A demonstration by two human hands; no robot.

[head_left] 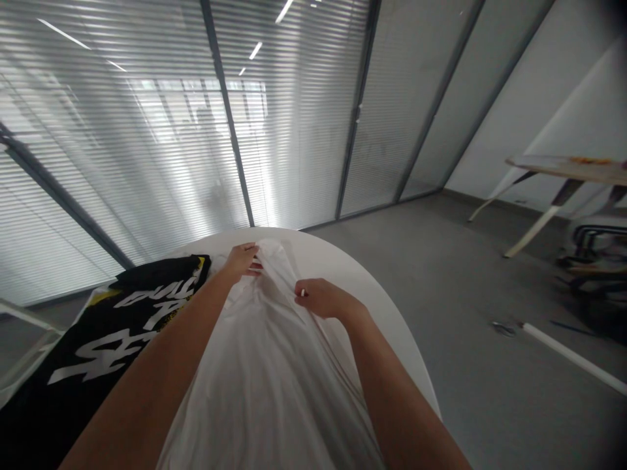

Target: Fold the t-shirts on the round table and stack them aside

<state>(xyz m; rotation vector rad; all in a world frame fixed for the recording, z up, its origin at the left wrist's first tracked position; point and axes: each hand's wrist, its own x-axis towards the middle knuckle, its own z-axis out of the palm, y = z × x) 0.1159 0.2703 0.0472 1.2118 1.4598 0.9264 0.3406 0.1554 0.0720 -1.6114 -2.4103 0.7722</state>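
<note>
A loose, creased white garment [274, 352] stretches from the near side up across the round white table; its exact cut cannot be made out. My right hand [323, 297] is closed in a pinch on its right edge, with a bit of white showing between thumb and finger. At the garment's far left side, my left hand [243, 260] grips the cloth, its fingers partly hidden in the folds. To the left, beyond my left forearm, lies a black garment [105, 326] with white lettering and yellow patches.
The round white table [343, 254] curves off to the right. Glass panels with blinds [294, 130] stand behind it. A wooden-topped table [553, 168], dark stacked items [595, 274], scissors [503, 328] and a white tube [573, 358] are at the right.
</note>
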